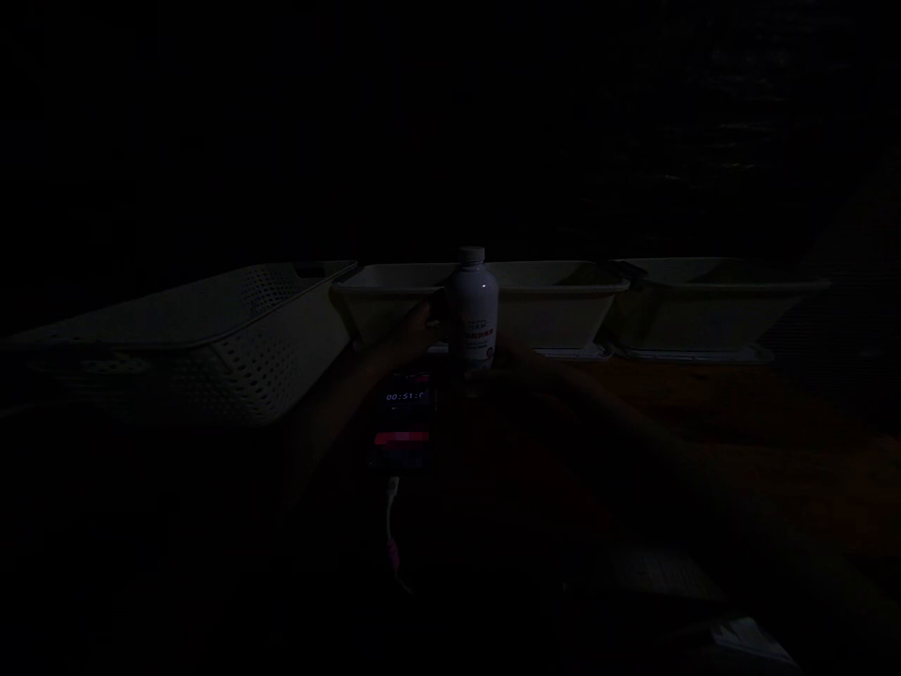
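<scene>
A white bottle (473,305) with a screw cap and a printed label stands upright in the middle of the dim view. My left hand (420,325) is at its left side, fingers curved against it. Low on the right side, my right hand (517,361) grips the bottle near its base, with fingertips reaching across the front. Darkness hides much of both hands. Just left of the bottle and nearer to me lies a phone (403,413) with a lit timer on its screen.
A white perforated basket (260,371) stands at the left. Behind the bottle is a pale tub (563,314), with another pale tub (704,314) to its right. A charging cable (389,526) runs from the phone. Some papers (750,638) lie at the lower right of the wooden table (704,404).
</scene>
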`<state>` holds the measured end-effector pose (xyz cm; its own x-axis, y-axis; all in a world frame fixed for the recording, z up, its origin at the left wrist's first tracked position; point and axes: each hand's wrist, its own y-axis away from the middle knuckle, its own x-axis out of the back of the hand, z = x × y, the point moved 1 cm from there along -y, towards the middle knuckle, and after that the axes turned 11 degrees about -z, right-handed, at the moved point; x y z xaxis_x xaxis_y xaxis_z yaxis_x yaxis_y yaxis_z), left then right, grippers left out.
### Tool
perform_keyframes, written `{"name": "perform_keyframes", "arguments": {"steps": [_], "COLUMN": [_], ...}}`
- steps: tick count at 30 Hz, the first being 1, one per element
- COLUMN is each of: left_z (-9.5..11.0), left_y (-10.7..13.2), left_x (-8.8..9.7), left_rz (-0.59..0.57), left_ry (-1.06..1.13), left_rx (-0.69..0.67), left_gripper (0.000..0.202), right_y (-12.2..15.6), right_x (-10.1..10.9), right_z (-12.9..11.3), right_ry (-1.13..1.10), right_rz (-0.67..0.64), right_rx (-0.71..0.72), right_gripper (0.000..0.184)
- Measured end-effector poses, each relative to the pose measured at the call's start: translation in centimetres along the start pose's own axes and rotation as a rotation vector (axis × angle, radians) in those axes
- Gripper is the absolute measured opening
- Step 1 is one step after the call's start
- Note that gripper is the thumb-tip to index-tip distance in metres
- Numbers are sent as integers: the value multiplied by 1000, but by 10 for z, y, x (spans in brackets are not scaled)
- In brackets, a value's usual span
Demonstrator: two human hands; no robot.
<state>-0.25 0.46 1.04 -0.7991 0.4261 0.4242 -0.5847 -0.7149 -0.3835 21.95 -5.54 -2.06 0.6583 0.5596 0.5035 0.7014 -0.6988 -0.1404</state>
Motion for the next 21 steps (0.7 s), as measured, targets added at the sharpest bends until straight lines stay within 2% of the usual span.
{"name": "perform_keyframes", "arguments": {"steps": [6, 9, 13, 17, 21], "left_z": [-9, -4, 5, 3, 0], "left_y": [-1, 1, 2, 1, -1], "left_x": [3, 2, -1, -1, 0], "left_rz": [23, 19, -49, -20, 11], "left_ry": [-4, -34, -77, -72, -62], "left_rx": [9, 4, -41, -46, -37], "left_gripper": [73, 69, 64, 63, 67], "right_y": [1, 0, 0, 0, 0], "right_x": [0, 1, 4, 8, 9], "right_z": [-2, 0, 2, 2, 3], "right_ry": [26, -6, -12, 29, -25], "right_rz": [16, -1, -12, -2, -7], "right_rx": [-21, -24, -43, -28, -24], "right_gripper": [56, 58, 62, 59, 59]}}
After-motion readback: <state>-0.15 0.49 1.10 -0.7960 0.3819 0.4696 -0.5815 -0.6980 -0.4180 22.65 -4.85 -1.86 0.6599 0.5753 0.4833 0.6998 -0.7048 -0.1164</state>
